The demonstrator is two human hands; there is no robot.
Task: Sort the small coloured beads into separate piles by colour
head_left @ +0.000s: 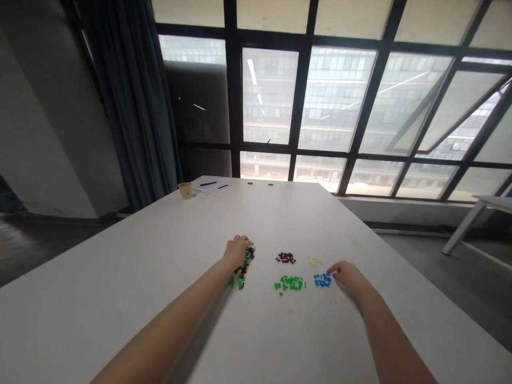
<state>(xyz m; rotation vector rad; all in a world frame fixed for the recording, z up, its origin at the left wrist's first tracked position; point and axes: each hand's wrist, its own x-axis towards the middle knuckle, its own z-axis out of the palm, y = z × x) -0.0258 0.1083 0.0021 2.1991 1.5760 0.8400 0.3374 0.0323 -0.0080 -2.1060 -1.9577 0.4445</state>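
Observation:
My left hand [238,252] rests at the far left edge of a mixed pile of small coloured building bricks [243,269], its fingers reaching over the top of the pile. Part of that pile is hidden behind the hand. On the right, my right hand [347,274] is at a cluster of blue bricks [322,280], index finger and thumb drawn together at its upper right edge. Whatever may be between those fingertips is too small to tell. Left of the blue ones lie green bricks [292,283]. Dark brown bricks [286,258] and pale yellow bricks [315,261] form two groups farther back.
The long white table [160,256] carries a tan paper cup [185,190] at its far left corner. Beside the cup are papers [216,186] with a blue pen [208,184]. Two dark round discs [260,184] sit at the far edge, before large windows.

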